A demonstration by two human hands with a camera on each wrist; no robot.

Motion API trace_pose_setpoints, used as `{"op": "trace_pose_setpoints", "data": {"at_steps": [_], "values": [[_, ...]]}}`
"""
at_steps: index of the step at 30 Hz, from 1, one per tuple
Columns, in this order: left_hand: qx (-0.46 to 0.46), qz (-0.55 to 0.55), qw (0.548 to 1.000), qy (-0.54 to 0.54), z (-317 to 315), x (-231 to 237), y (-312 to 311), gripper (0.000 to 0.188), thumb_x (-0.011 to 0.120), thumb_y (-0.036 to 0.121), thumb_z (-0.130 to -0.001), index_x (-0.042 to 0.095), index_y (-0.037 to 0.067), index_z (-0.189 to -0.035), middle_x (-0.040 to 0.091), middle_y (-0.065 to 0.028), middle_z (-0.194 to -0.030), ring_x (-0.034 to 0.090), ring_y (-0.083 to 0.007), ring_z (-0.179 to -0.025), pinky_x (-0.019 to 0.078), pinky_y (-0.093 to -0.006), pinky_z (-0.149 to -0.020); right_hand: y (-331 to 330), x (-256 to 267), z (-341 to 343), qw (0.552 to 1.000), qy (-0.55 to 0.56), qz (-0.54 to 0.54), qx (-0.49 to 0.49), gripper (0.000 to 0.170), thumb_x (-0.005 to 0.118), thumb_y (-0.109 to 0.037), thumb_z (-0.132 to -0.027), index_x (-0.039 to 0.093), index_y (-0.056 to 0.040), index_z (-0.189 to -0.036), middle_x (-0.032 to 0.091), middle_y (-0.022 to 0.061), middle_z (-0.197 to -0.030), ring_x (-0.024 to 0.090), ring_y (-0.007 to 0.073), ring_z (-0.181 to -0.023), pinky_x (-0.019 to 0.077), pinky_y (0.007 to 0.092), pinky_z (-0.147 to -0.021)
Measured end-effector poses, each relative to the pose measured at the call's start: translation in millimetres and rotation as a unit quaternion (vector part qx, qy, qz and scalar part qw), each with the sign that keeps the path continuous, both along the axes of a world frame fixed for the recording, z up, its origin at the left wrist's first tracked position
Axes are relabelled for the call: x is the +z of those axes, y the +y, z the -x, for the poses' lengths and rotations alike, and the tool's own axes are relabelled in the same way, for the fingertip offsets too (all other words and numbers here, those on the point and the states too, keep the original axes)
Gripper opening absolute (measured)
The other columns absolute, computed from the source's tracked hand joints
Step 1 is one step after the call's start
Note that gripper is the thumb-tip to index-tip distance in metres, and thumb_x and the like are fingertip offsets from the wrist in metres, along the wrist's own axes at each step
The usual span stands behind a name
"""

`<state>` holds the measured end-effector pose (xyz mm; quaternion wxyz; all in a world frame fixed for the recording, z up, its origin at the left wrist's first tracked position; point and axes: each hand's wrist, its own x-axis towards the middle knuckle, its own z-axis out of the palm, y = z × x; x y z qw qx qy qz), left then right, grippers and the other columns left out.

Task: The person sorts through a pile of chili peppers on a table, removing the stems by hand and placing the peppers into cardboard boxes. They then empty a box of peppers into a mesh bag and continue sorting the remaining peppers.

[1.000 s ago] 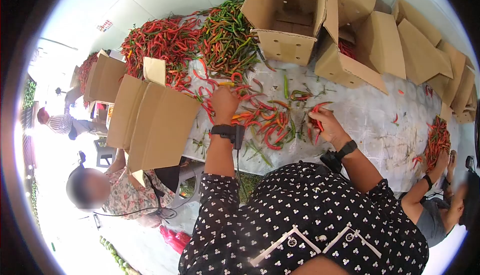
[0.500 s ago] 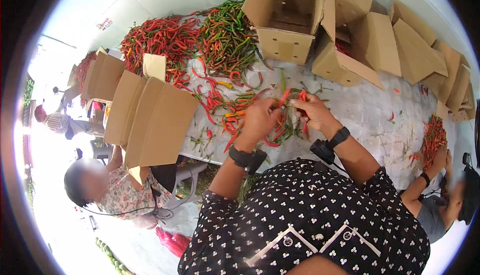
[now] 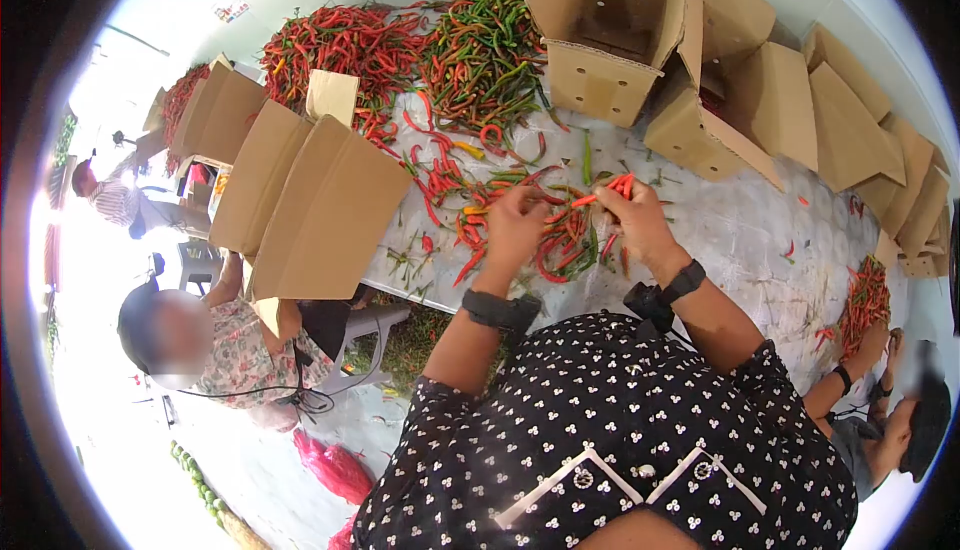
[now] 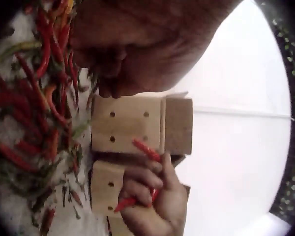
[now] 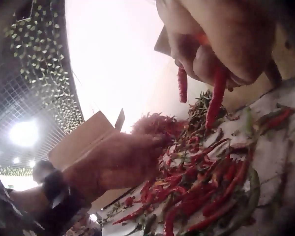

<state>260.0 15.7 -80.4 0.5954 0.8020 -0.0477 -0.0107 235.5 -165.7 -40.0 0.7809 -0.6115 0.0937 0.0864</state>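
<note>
My right hand [image 3: 642, 228] grips several red chillies [image 5: 216, 98] above the table; their ends stick out on both sides of the curled fingers. In the left wrist view, one chilli tip [image 4: 147, 150] shows beside the thumb. My left hand [image 3: 513, 230] is close over the loose chillies [image 3: 570, 252], fingers bent toward them and fingertips beside a dark red one. Whether it pinches anything, I cannot tell. The loose chillies are mostly red, mixed with green and orange ones, and lie spread below both hands.
Behind are a large red chilli heap [image 3: 335, 55] and a green-and-red heap [image 3: 480, 60]. Open cardboard boxes [image 3: 600, 85] line the back right; another box [image 3: 325, 215] stands at left. Stem bits [image 3: 405, 255] litter the table. People work at both sides.
The left hand went from the far left of the loose chillies to beside the right hand, then drew back slightly left. The right hand rose a little and still holds red chillies.
</note>
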Motion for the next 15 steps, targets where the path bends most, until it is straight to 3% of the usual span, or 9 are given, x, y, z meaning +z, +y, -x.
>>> {"op": "trace_pose_setpoints", "data": {"at_steps": [1,2,4,5,7,8,10,14,15], "values": [[0.027,0.068,0.997,0.016,-5.2,-10.7,11.3,0.017,0.060,0.011,-0.073,0.061,0.001,-0.087,0.063,-0.0131,-0.071,0.061,-0.0188,-0.063,0.0456,-0.0291,-0.056,-4.2,2.7,-1.6,0.999,0.011,-0.013,-0.030,0.017,0.060,-0.022,-0.082,0.053,-0.0070,-0.078,0.050,-0.0020,-0.062,0.042,0.0045,-0.049,0.0293,0.0201,-0.040],[0.026,0.068,0.997,0.017,-6.1,-4.3,25.6,0.017,0.060,0.011,-0.073,0.061,0.001,-0.087,0.063,-0.0131,-0.071,0.061,-0.0188,-0.063,0.0456,-0.0291,-0.056,-9.3,3.5,-2.9,0.998,0.024,-0.026,-0.060,0.019,0.060,-0.024,-0.082,0.053,-0.0075,-0.076,0.050,-0.0021,-0.061,0.042,0.0049,-0.049,0.0291,0.0202,-0.040],[-0.001,-0.090,0.993,0.070,-4.3,10.9,55.3,0.018,0.059,0.012,-0.073,0.063,0.004,-0.088,0.061,-0.0120,-0.074,0.061,-0.0223,-0.067,0.0464,-0.0307,-0.059,-25.9,-5.2,-6.4,0.993,0.059,-0.076,-0.065,0.021,0.060,-0.027,-0.082,0.052,-0.0085,-0.075,0.050,-0.0019,-0.060,0.043,0.0056,-0.048,0.0287,0.0207,-0.039],[-0.002,-0.091,0.993,0.071,-2.4,15.3,62.9,0.018,0.059,0.012,-0.073,0.063,0.004,-0.088,0.061,-0.0120,-0.074,0.061,-0.0223,-0.067,0.0464,-0.0307,-0.059,-32.5,-11.1,-6.4,0.985,0.094,-0.125,-0.067,0.023,0.060,-0.029,-0.082,0.052,-0.0094,-0.074,0.050,-0.0018,-0.060,0.043,0.0064,-0.048,0.0283,0.0211,-0.038],[0.004,-0.388,0.919,-0.070,1.4,20.5,72.7,0.017,0.058,0.011,-0.072,0.063,0.007,-0.087,0.057,-0.0108,-0.081,0.059,-0.0275,-0.071,0.0467,-0.0353,-0.062,-37.2,-20.5,-4.3,0.981,0.116,-0.141,-0.065,0.023,0.059,-0.030,-0.083,0.052,-0.0105,-0.074,0.050,-0.0014,-0.060,0.044,0.0072,-0.047,0.0278,0.0214,-0.038],[0.005,-0.389,0.919,-0.070,0.3,17.8,72.9,0.017,0.058,0.011,-0.072,0.063,0.007,-0.087,0.057,-0.0108,-0.081,0.059,-0.0275,-0.071,0.0467,-0.0353,-0.062,-37.4,-23.2,-4.4,0.976,0.137,-0.157,-0.062,0.024,0.059,-0.032,-0.083,0.052,-0.0115,-0.073,0.051,-0.0011,-0.061,0.044,0.0079,-0.047,0.0273,0.0216,-0.037],[-0.004,-0.391,0.897,-0.208,-4.4,3.4,71.0,0.016,0.058,0.011,-0.071,0.062,0.008,-0.085,0.054,-0.0108,-0.086,0.057,-0.0310,-0.073,0.0458,-0.0401,-0.062,-29.5,-24.7,-1.5,0.972,0.159,-0.159,-0.061,0.023,0.059,-0.032,-0.083,0.053,-0.0119,-0.074,0.051,-0.0011,-0.061,0.045,0.0082,-0.047,0.0271,0.0217,-0.037],[-0.013,-0.380,0.895,-0.234,-12.1,-15.3,61.4,0.015,0.058,0.011,-0.071,0.060,0.008,-0.085,0.053,-0.0115,-0.091,0.057,-0.0306,-0.074,0.0458,-0.0411,-0.062,-21.0,-29.2,2.6,0.973,0.177,-0.148,-0.027,0.023,0.058,-0.033,-0.083,0.054,-0.0117,-0.076,0.051,-0.0015,-0.061,0.046,0.0090,-0.046,0.0274,0.0220,-0.036],[-0.008,-0.375,0.908,-0.185,-10.3,-13.6,57.4,0.014,0.058,0.010,-0.071,0.060,0.007,-0.085,0.055,-0.0120,-0.089,0.057,-0.0310,-0.073,0.0463,-0.0403,-0.062,-23.1,-29.7,3.2,0.973,0.177,-0.146,-0.030,0.023,0.058,-0.033,-0.083,0.054,-0.0117,-0.076,0.051,-0.0015,-0.061,0.046,0.0090,-0.046,0.0274,0.0220,-0.036]]}}
